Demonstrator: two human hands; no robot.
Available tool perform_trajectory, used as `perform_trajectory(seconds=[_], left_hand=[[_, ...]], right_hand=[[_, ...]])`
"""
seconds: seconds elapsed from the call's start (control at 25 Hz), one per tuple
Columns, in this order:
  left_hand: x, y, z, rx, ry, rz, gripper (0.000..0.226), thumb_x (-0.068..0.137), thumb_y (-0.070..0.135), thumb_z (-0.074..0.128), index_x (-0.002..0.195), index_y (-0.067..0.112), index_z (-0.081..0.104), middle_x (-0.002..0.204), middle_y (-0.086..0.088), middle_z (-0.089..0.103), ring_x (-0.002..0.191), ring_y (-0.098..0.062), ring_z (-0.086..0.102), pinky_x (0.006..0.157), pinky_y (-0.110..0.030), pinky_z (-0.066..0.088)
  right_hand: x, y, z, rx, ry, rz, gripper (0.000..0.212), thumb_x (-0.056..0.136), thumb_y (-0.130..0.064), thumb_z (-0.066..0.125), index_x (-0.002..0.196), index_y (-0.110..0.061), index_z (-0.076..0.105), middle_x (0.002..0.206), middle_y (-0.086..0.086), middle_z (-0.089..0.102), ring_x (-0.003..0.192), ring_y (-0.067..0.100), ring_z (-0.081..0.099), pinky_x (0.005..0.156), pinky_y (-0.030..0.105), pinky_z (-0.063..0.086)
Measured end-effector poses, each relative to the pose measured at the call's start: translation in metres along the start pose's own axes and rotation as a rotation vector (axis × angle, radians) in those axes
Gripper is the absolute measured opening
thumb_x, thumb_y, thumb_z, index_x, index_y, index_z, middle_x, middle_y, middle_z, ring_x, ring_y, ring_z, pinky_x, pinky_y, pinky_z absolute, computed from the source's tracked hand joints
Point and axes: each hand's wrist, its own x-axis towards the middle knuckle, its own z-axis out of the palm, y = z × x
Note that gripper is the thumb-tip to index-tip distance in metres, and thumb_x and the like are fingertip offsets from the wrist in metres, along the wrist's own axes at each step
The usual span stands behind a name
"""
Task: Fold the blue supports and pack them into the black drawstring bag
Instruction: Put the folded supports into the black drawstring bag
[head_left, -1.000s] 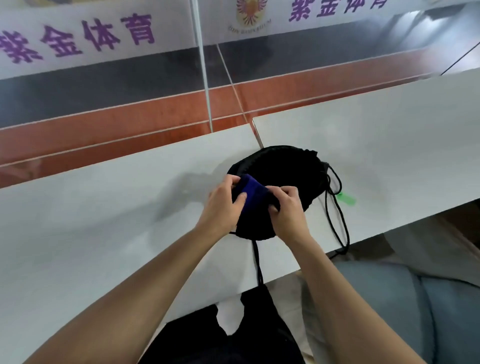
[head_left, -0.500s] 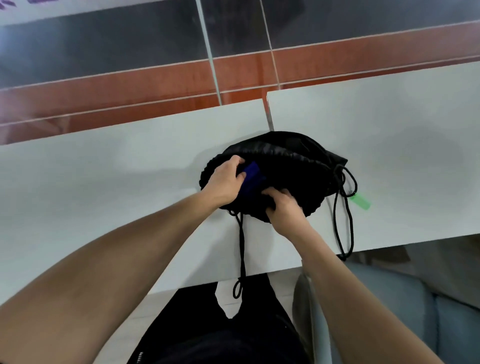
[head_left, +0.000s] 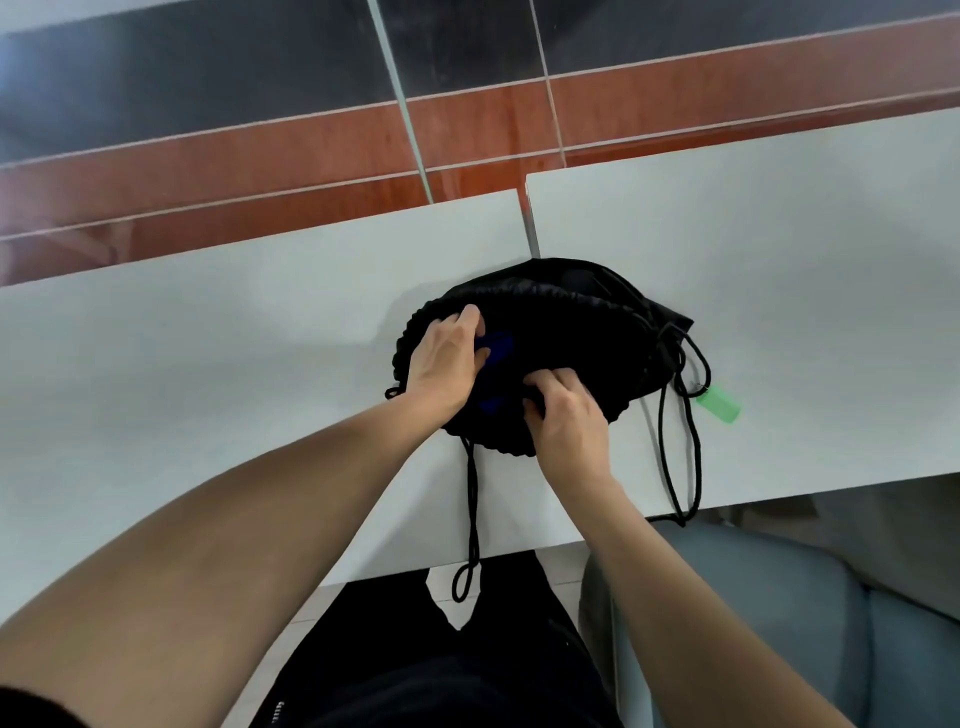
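Note:
The black drawstring bag (head_left: 571, 322) lies on the white table (head_left: 208, 364) near its front edge, mouth toward me. A folded blue support (head_left: 496, 345) sits mostly inside the mouth; only small patches of blue show. My left hand (head_left: 444, 364) rests at the left of the opening, fingers on the blue support. My right hand (head_left: 566, 415) grips the near rim of the bag's mouth. One black cord (head_left: 471, 514) hangs over the table edge; another cord loop (head_left: 685, 441) trails to the right.
A small green tag (head_left: 719, 405) lies on the table right of the bag. A second white table (head_left: 779, 218) joins on the right, with a narrow gap between them. A grey seat (head_left: 779, 613) is below right. Tiled floor lies beyond.
The blue support has gone from between both hands above the bag to deep inside the mouth. My right hand moved onto the bag's near rim. The camera tilted down.

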Motion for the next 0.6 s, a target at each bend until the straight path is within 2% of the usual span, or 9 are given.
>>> perform_trajectory(seconds=[0.12, 0.28, 0.44, 0.6], left_hand=[[-0.004, 0.000, 0.000, -0.007, -0.033, -0.004, 0.021, 0.092, 0.019, 0.066, 0.109, 0.013, 0.054, 0.104, -0.007, 0.061, 0.096, -0.028, 0.057, 0.077, -0.047, 0.052], [-0.024, 0.001, -0.021, -0.028, -0.084, 0.039, 0.033, 0.096, 0.018, 0.059, 0.128, 0.015, 0.055, 0.124, -0.006, 0.055, 0.112, -0.026, 0.055, 0.085, -0.034, 0.045], [-0.080, -0.007, -0.056, -0.072, 0.039, 0.073, 0.029, 0.096, 0.019, 0.056, 0.124, 0.020, 0.059, 0.123, 0.002, 0.059, 0.113, -0.022, 0.054, 0.090, -0.038, 0.050], [-0.137, -0.040, -0.106, -0.035, 0.229, -0.043, 0.024, 0.097, 0.023, 0.054, 0.121, 0.021, 0.061, 0.120, 0.006, 0.062, 0.108, -0.022, 0.054, 0.089, -0.036, 0.048]], right_hand=[[0.004, -0.001, 0.000, -0.043, -0.017, -0.014, 0.022, 0.089, -0.014, 0.069, 0.111, -0.015, 0.069, 0.109, 0.008, 0.064, 0.092, 0.031, 0.061, 0.076, 0.045, 0.055], [0.014, -0.022, -0.015, -0.027, 0.029, -0.064, 0.024, 0.092, -0.016, 0.061, 0.116, -0.015, 0.068, 0.110, 0.008, 0.065, 0.096, 0.030, 0.059, 0.078, 0.042, 0.052], [0.020, -0.060, -0.022, -0.017, 0.045, -0.208, 0.029, 0.094, -0.016, 0.059, 0.121, -0.016, 0.067, 0.116, 0.006, 0.066, 0.102, 0.028, 0.059, 0.090, 0.040, 0.049], [0.010, -0.116, -0.017, -0.029, 0.021, -0.340, 0.032, 0.093, -0.017, 0.057, 0.124, -0.016, 0.065, 0.119, 0.005, 0.064, 0.107, 0.028, 0.057, 0.096, 0.042, 0.046]])
